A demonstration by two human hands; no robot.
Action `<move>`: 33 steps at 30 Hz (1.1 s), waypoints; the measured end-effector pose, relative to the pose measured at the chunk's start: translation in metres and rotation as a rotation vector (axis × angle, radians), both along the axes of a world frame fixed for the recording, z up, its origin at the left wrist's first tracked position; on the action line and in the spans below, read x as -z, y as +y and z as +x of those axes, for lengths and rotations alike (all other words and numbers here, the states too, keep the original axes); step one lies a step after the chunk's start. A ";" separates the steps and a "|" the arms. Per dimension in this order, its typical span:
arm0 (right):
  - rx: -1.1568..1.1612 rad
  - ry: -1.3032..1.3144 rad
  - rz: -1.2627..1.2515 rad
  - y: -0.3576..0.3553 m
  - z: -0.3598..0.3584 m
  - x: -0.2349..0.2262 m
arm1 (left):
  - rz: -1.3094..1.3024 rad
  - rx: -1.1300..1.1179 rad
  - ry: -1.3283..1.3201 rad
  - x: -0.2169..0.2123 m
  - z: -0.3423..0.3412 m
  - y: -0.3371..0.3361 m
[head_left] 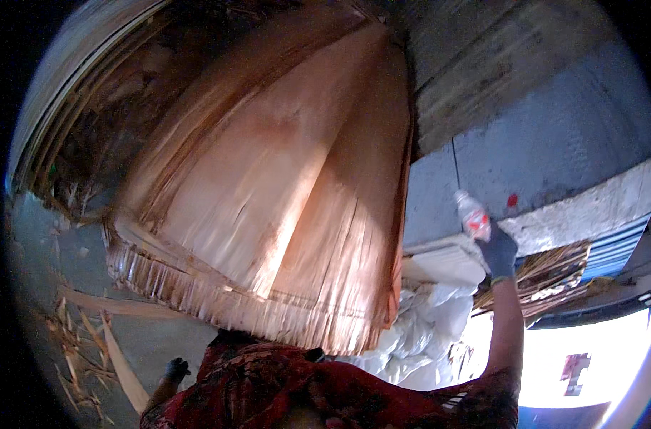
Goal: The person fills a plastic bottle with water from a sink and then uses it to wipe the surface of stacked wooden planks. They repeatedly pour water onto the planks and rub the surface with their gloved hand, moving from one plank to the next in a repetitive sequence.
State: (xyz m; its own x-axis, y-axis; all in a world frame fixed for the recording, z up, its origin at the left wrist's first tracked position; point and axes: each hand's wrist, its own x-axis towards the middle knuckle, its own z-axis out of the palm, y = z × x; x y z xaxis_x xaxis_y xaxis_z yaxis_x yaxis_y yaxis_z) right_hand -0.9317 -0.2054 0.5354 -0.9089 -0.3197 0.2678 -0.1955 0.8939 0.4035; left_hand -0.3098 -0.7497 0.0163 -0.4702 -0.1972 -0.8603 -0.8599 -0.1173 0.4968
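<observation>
My right hand, in a dark glove, is stretched out at the right and closed round the lower part of a clear plastic bottle. The bottle has a red-and-white label and tilts a little to the left, in front of a blue-grey wall. My left hand, also gloved in dark cloth, hangs low at the left, with its fingers slightly apart and nothing visible in them. Between the hands and in front of me lies a large stack of thin brown wood veneer sheets, its ragged near edge close to my body.
Scattered veneer strips lie on the grey floor at the lower left. White plastic sacks are bunched right of the stack. More veneer is piled beyond my right arm, near a bright opening. Layered sheets curve along the far left.
</observation>
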 end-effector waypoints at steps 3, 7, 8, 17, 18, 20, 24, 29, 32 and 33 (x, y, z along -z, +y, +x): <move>-0.064 -0.212 -0.118 -0.010 0.077 0.095 | 0.008 -0.064 0.028 -0.009 0.016 -0.022; 0.003 -0.637 -0.307 -0.015 0.199 0.181 | 0.221 -0.440 0.110 -0.013 -0.006 -0.039; 0.124 -0.794 -0.273 -0.016 0.225 0.198 | 0.085 -0.125 0.053 -0.025 -0.030 -0.039; 0.280 -0.843 -0.764 -0.070 0.246 0.312 | -0.002 0.337 -0.079 -0.119 -0.166 -0.002; 0.324 -0.838 -0.850 -0.072 0.241 0.316 | 0.056 0.352 -0.013 -0.128 -0.166 -0.008; 0.500 -0.925 -0.963 -0.069 0.233 0.321 | 0.198 0.381 0.127 -0.129 -0.172 -0.017; 0.491 -0.670 -2.228 -0.037 0.281 0.415 | 0.191 0.354 -0.145 -0.149 -0.224 0.029; 0.803 -0.536 -2.757 -0.005 0.290 0.473 | 0.017 0.844 0.026 -0.155 -0.242 0.067; 0.809 -0.404 -2.921 0.007 0.282 0.518 | -0.008 0.779 -0.074 -0.152 -0.251 0.084; 0.787 -0.361 -2.962 0.010 0.279 0.533 | -0.011 0.768 -0.088 -0.150 -0.253 0.088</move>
